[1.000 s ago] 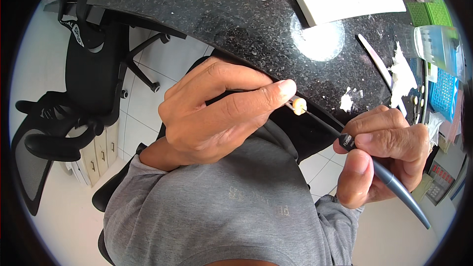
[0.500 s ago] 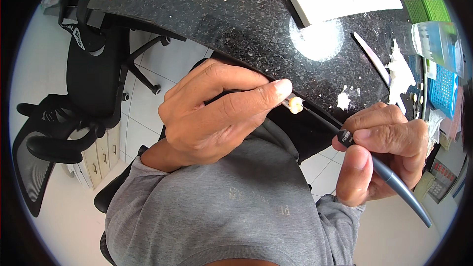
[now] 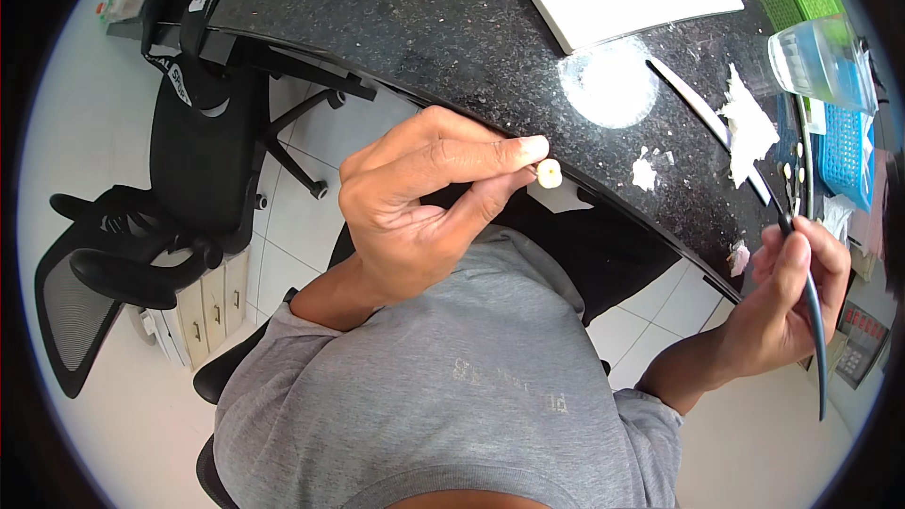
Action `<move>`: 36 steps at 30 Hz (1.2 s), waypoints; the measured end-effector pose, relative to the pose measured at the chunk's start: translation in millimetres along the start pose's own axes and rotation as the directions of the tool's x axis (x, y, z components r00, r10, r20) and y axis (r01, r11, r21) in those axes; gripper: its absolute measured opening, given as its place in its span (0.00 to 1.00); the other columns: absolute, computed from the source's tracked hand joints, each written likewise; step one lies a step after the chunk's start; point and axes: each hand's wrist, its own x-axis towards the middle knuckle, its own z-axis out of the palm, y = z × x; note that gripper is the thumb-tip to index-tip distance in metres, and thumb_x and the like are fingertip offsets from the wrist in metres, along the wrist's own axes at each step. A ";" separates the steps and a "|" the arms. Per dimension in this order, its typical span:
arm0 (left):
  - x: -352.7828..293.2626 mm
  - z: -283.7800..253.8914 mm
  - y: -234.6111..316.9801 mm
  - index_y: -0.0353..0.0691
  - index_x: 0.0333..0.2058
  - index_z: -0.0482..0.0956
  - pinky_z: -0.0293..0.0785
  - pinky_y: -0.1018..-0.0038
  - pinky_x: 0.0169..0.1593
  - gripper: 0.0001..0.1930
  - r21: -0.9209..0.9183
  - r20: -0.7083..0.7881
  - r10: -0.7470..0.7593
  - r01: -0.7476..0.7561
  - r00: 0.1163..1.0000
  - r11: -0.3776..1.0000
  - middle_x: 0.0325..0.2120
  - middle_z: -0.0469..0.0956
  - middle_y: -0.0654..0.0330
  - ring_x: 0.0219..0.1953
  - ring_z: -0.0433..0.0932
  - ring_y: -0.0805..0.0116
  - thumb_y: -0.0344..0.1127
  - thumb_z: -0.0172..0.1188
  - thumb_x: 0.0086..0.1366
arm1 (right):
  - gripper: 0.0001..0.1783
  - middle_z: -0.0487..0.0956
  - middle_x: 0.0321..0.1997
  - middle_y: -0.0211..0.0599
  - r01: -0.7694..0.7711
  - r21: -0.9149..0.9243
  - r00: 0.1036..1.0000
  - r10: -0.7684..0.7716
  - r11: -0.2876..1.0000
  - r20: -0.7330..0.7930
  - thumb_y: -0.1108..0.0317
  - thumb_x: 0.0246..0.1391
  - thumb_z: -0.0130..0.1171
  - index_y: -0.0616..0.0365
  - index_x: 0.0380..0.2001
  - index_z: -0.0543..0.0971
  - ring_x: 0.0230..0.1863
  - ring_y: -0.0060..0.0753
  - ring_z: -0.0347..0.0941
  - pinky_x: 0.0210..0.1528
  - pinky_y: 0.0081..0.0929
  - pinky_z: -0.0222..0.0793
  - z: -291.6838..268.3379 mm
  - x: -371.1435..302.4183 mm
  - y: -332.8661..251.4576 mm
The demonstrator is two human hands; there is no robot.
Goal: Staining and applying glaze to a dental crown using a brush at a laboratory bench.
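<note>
Between the thumb and forefinger of my left hand is a small tooth-shaped crown, pale yellow with a darker spot on top. It sits just off the desk's front edge, and what it is mounted on is mostly hidden by my fingertips. My right hand, farther right, grips a slim brush with a dark blue-grey handle. Its front end points away from me toward small white pieces by the desk's right side. I cannot make out whether the tip touches them.
A white palette with brown and yellow spots lies on the black speckled desk. Right of it are a white-ended spatula, crumpled tissue, a clear cup and a blue basket. A black chair stands at left.
My right hand has moved right and away from the crown with the brush. The left hand has shifted slightly and turned the crown, which looks paler now. The head view has tilted a little.
</note>
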 end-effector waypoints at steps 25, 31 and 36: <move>-0.8 3.8 -3.3 0.32 0.33 0.81 0.80 0.82 0.32 0.11 -0.077 -0.038 -0.016 0.013 0.999 0.997 0.28 0.77 0.54 0.28 0.80 0.71 0.17 0.66 0.49 | 0.12 0.73 0.24 0.42 0.120 0.470 0.874 -0.318 0.874 0.367 0.68 0.52 0.60 0.63 0.30 0.69 0.20 0.22 0.69 0.23 0.13 0.68 44.1 -10.9 -18.9; 0.3 1.6 -6.5 0.33 0.34 0.80 0.79 0.82 0.32 0.12 -0.067 -0.009 0.030 -0.030 1.000 0.997 0.27 0.77 0.54 0.28 0.80 0.71 0.18 0.66 0.49 | 0.12 0.71 0.20 0.37 0.129 0.426 0.809 -0.343 0.896 0.477 0.66 0.52 0.60 0.61 0.29 0.69 0.19 0.22 0.69 0.20 0.14 0.65 46.6 -5.7 -23.5; 0.8 1.6 -5.9 0.33 0.34 0.80 0.79 0.83 0.31 0.12 -0.050 -0.008 0.026 -0.026 1.000 0.998 0.26 0.77 0.54 0.27 0.79 0.72 0.18 0.67 0.48 | 0.11 0.71 0.20 0.37 0.176 0.411 0.787 -0.379 0.894 0.487 0.67 0.52 0.60 0.62 0.29 0.69 0.19 0.22 0.69 0.20 0.14 0.66 47.1 -5.3 -22.4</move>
